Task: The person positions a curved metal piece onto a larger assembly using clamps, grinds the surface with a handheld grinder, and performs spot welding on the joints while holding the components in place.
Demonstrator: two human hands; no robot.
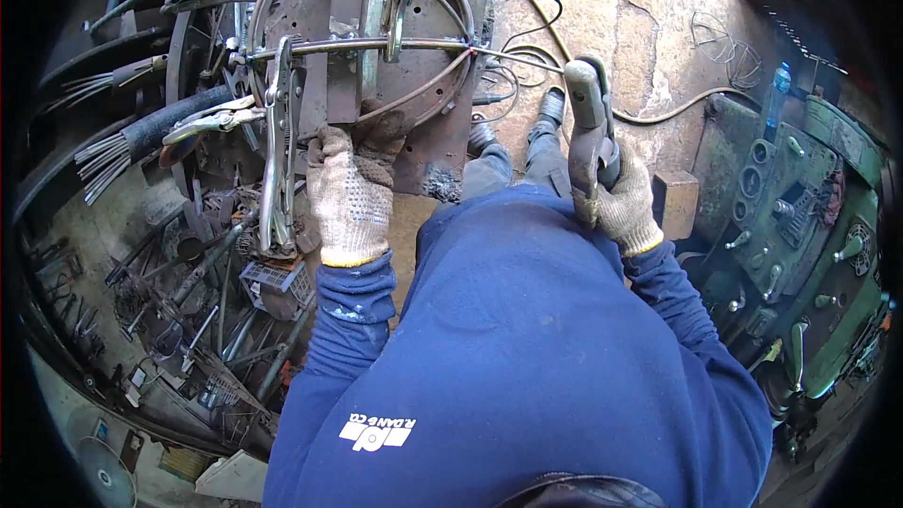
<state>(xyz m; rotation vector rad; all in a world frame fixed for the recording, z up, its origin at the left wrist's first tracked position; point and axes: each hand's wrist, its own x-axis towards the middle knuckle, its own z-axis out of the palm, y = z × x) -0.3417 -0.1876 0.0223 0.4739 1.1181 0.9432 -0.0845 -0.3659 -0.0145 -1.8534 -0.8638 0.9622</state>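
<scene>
Here | right hand (626,199) clasping handheld tool (586,146) | left hand (352,196) by steel plate (425,152), cannot tell its grasp

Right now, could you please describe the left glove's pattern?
The left glove has dark dots on beige, clearest in the head view.

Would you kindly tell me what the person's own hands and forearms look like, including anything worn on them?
The left hand and right hand wear off-white knitted gloves with yellow cuff edges; the left one shows small dark dots. The left sleeve and right sleeve are navy-blue, wrinkled fabric, with pale marks near the left wrist.
</scene>
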